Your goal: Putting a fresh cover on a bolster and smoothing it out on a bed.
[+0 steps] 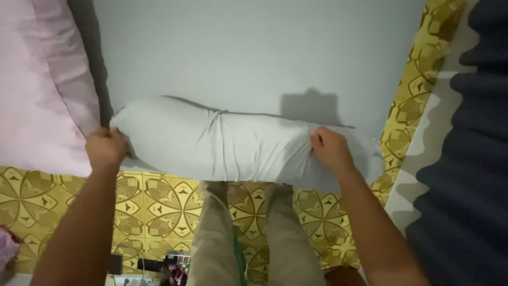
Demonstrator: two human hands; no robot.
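left hand [106, 148]: clamped on the left end of the pillow [222, 143], fingers curled into the fabric, so that grip is closed on it.
right hand [330, 151]: bunching the grey cover near the right end, fingers dug in, closed on the pillow too.
pillow: long, grey, roll-shaped, lying crosswise along the near edge of the bed [254, 53], with a gathered, knot-like pinch of cover a bit left of the middle. The right end sticks out past the right hand.
bed: plain grey sheet, smooth behind the pillow.
pink pillow [37, 79]: over at the bed's left edge, just beside the left hand, looks like it's touching or almost touching the grey one's end.
dark blanket [471, 159]: well off to the right, past the bed's right edge.
floor [159, 206]: yellow patterned tiles; the person's legs stand right up against the near edge.
risk: honestly the pillow sits so close to the near edge that a loose grip on either end could let it roll off onto the tiles. The right hand only has cover fabric, so the filling could slump and the cover twist or bunch worse. Left end could also nudge the pink pillow.
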